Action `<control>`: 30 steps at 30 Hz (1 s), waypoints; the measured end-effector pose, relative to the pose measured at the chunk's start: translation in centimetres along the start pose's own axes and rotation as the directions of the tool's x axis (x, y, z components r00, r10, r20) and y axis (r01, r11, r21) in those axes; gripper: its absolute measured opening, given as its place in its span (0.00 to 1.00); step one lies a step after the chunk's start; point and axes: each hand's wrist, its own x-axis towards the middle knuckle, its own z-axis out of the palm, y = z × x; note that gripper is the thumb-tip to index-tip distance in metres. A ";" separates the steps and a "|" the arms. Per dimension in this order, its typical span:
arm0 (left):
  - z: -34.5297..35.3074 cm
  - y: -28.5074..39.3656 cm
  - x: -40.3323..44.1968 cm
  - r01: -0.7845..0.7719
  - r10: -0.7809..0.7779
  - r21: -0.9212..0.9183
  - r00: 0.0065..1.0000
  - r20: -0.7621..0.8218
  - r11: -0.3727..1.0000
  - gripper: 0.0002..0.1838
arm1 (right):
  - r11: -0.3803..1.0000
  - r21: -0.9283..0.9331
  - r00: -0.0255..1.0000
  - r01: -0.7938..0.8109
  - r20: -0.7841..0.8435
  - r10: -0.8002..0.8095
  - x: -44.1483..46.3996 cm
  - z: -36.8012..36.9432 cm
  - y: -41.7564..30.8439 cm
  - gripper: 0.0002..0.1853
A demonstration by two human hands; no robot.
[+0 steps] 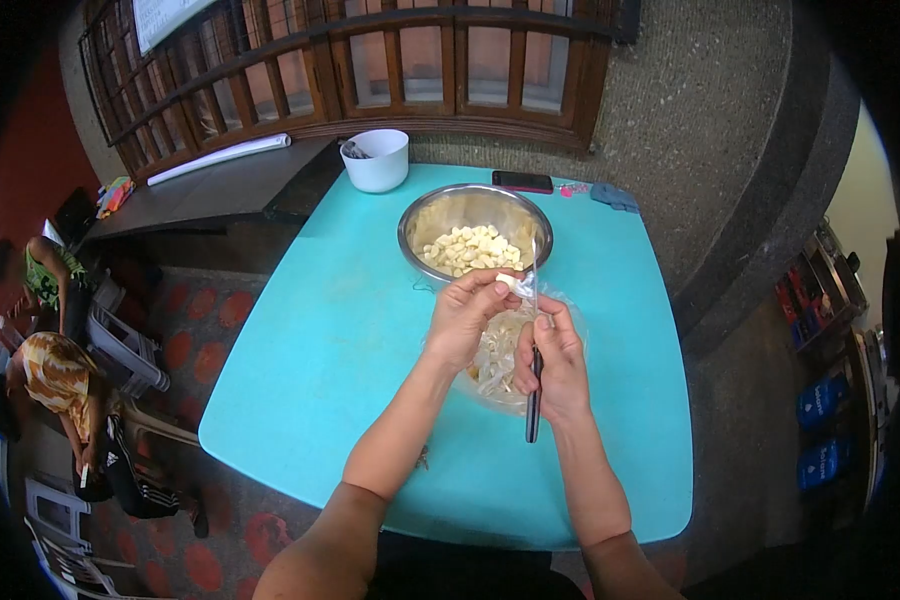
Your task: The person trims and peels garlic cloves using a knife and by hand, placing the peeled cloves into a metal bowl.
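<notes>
My left hand [464, 318] pinches a pale piece that looks like a garlic clove [507, 281] between thumb and fingertips. In my right hand [554, 362] is a knife [534, 400], its black handle pointing down toward me and its blade upright beside the clove. Behind my hands stands a steel bowl [410, 232] with many pale, peeled-looking cloves [473, 248] in it. Below my hands, partly hidden by them, is a clear plastic-lined container [498, 360] with whitish, skin-like scraps.
A turquoise table [300, 340] bears everything. At its back are a white tub [378, 165], a phone [522, 182] and a blue-grey cloth [615, 197]. Two people [65, 375] sit at the left near plastic chairs [125, 345]. A rough wall stands behind.
</notes>
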 end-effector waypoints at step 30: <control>0.1 1.8 -0.6 -0.115 0.082 0.368 0.991 0.105 0.922 0.11 | 0.958 -0.264 0.989 -0.110 0.071 0.133 -0.1 -0.7 -1.8 0.20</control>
